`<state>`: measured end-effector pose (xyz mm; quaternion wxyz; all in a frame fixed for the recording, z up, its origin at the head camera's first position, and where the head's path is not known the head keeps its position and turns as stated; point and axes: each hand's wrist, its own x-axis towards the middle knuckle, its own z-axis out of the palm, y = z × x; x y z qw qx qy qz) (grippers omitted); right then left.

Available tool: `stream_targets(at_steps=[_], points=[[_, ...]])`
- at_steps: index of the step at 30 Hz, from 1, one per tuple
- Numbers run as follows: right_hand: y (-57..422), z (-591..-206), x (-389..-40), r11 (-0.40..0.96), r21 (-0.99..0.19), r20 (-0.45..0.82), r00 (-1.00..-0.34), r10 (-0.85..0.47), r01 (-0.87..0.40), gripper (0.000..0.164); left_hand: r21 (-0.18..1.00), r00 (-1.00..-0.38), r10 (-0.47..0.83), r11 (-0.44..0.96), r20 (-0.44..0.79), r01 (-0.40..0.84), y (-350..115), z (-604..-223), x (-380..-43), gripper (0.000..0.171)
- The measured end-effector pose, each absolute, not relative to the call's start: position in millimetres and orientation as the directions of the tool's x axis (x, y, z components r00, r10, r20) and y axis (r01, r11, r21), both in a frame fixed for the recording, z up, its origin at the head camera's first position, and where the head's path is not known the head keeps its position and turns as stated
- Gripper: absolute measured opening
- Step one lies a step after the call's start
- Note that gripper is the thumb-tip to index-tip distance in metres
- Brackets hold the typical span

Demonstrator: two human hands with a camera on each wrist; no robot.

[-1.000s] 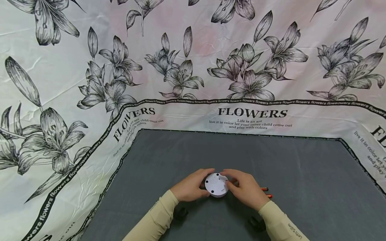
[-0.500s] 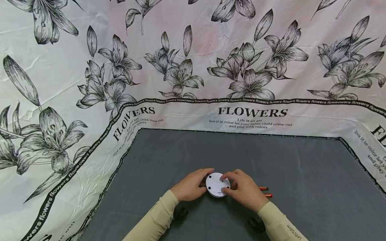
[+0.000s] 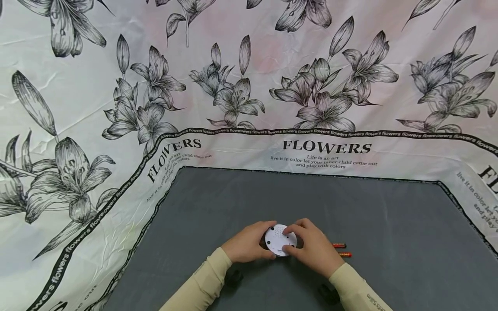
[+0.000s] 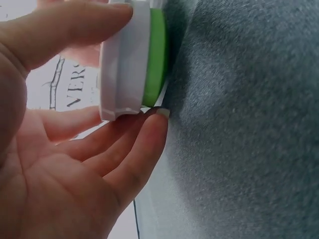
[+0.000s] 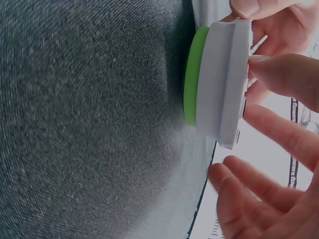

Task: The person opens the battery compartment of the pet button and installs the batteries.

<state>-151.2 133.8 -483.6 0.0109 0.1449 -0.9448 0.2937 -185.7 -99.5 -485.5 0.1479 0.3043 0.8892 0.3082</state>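
A round white push-button buzzer (image 3: 275,242) is held with its underside up, showing small holes and dark feet. Its green button (image 5: 196,77) faces down, close over the grey cloth. My left hand (image 3: 249,242) grips the buzzer's side; in the left wrist view, the thumb (image 4: 94,22) lies along the white housing (image 4: 124,59) and the fingers curve beneath the rim. My right hand (image 3: 318,247) has thumb and index finger on the underside, spread a little apart. In the right wrist view its other fingers (image 5: 249,199) hang loosely beside the white housing (image 5: 222,82).
Two red batteries (image 3: 344,255) lie on the grey cloth (image 3: 311,198), partly behind my right hand. Dark objects (image 3: 328,294) show below both forearms. White floral cloth (image 3: 241,151) borders the grey area.
My right thumb and index finger have moved from the buzzer's right edge inward onto its underside. The buzzer has turned somewhat counterclockwise, while my left hand keeps its grip in nearly the same place.
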Motion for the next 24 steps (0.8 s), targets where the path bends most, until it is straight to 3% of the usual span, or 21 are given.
stream_targets(at_steps=[9, 24], points=[[130.6, -482.0, -152.0, 0.772, -0.391, 0.235, -0.865, -0.443, -0.501, 0.020, 0.625, -0.783, 0.617, 0.642, -0.078, 0.444, -97.8, -486.5, -184.0, 0.086], [129.4, -480.8, -154.8, 0.747, -0.256, 0.309, -0.784, -0.539, -0.614, 0.021, 0.636, -0.783, 0.618, 0.630, -0.063, 0.446, -98.9, -486.5, -183.6, 0.087]])
